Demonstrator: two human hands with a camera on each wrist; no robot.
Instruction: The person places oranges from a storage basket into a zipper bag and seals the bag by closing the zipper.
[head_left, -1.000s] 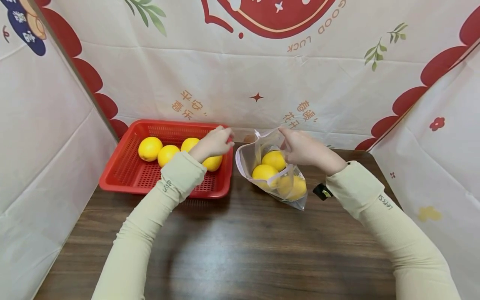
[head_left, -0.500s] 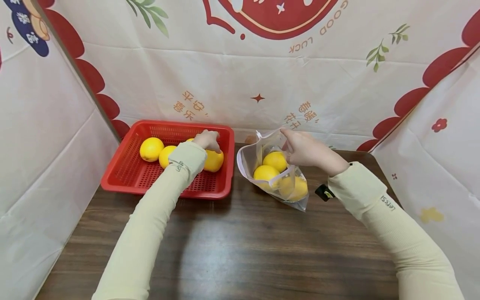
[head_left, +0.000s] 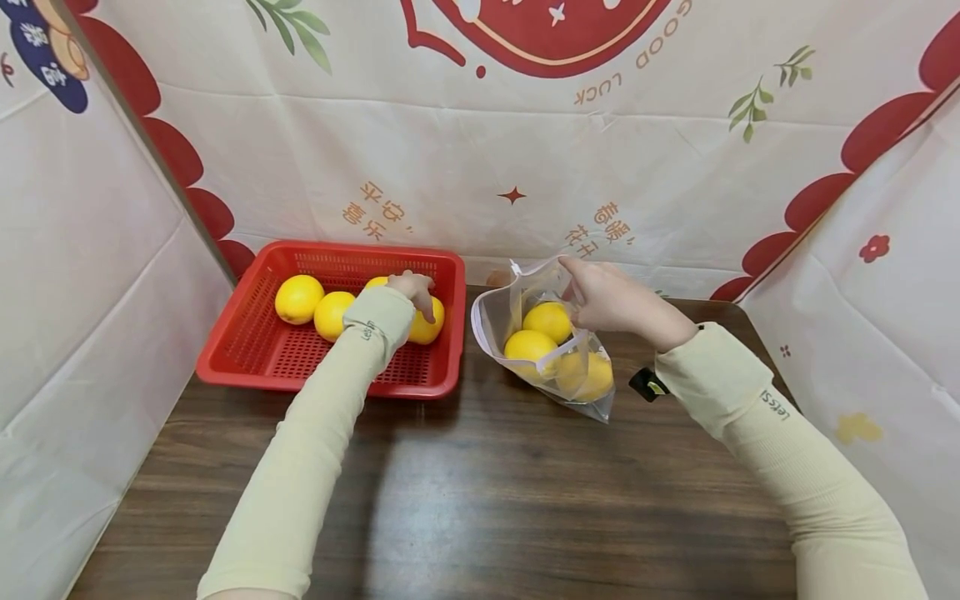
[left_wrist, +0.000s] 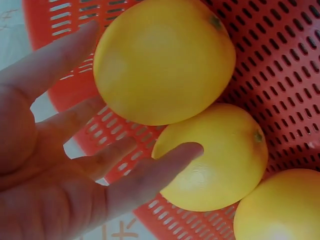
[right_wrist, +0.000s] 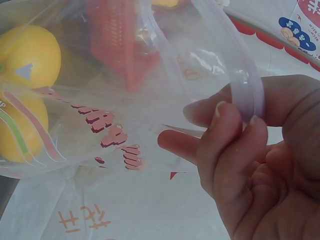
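My left hand (head_left: 414,290) is over the right end of the red plastic basket (head_left: 243,362), among the yellow citrus fruits. In the left wrist view its fingers are spread and relaxed; one fingertip (left_wrist: 187,152) overlaps the middle fruit (left_wrist: 220,170), and a larger-looking fruit (left_wrist: 165,60) lies beside the others. To the right, my right hand (head_left: 615,304) pinches the rim of a clear zip bag (head_left: 491,321) between thumb and fingers. The bag's mouth gapes toward the basket. Several yellow citrus fruits (head_left: 530,344) lie inside it.
The basket and bag stand side by side on a dark wooden table (head_left: 480,517), near the back. Printed white cloth walls (head_left: 450,150) rise behind and at both sides. A small black object (head_left: 647,384) is by the right sleeve.
My left hand has moved left and down from the basket's right rim to the fruits at its right end. The right hand holds the bag's rim as before.
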